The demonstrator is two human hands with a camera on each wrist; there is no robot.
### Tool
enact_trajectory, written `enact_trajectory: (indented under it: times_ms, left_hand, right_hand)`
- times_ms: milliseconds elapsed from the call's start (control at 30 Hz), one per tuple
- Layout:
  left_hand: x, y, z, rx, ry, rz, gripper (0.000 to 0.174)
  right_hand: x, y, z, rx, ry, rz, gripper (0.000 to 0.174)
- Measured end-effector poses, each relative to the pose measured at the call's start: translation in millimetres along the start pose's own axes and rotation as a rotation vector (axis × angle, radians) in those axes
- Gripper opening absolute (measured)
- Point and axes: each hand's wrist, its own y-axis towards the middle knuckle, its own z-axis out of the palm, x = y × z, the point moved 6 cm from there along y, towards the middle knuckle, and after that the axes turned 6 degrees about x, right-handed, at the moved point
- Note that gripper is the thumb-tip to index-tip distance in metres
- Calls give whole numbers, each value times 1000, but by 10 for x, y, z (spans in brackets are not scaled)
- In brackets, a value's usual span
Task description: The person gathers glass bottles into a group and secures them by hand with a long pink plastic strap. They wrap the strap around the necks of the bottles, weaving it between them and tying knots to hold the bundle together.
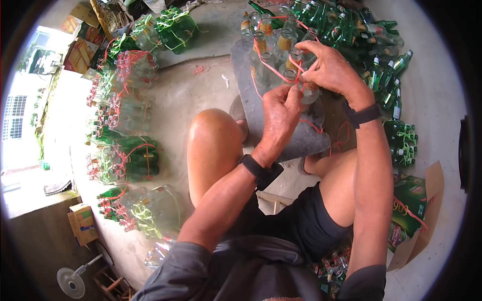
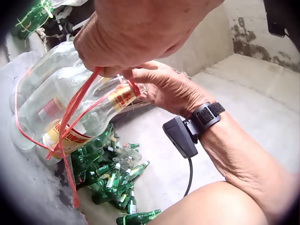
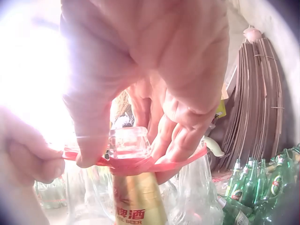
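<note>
A group of clear glass beer bottles (image 1: 268, 75) stands bunched together on a dark grey slab (image 1: 301, 143), with red plastic string (image 3: 133, 165) running round their necks. My left hand (image 1: 282, 110) pinches the string between thumb and fingers, close beside the nearest bottle neck. Across from it, my right hand (image 1: 335, 70) arches over the necks. In the right wrist view its thumb (image 3: 86, 152) presses the string beside a gold-labelled bottle neck (image 3: 140, 197), its other fingers curled on the far side. Loose string (image 2: 75, 183) hangs down the bottles in the left wrist view.
Many green bottles (image 1: 341, 30) lie heaped beyond the slab to the right. Tied bundles of bottles (image 1: 133, 113) line the left side. An open carton (image 1: 427, 220) stands at right, a fan (image 1: 71, 282) at lower left, and stacked cardboard (image 3: 253, 108) leans on a wall.
</note>
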Motion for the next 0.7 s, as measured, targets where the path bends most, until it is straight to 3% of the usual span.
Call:
enact_trajectory:
  times_ms: [300,400,467,700]
  left_hand:
    - [-91,-23,-31,18,170,35,33]
    - [-147,30,-62,22,314,141,29]
    - [-268,58,-63,36,510,320,25]
    - [-653,287,-34,163,823,454,20]
  right_hand:
    - [-34,20,3,-29,-18,-26,61]
    - [-33,26,7,-28,-11,-12,60]
    - [-28,19,2,-41,-19,-16,60]
    - [-44,43,-34,-68,-114,-55,64]
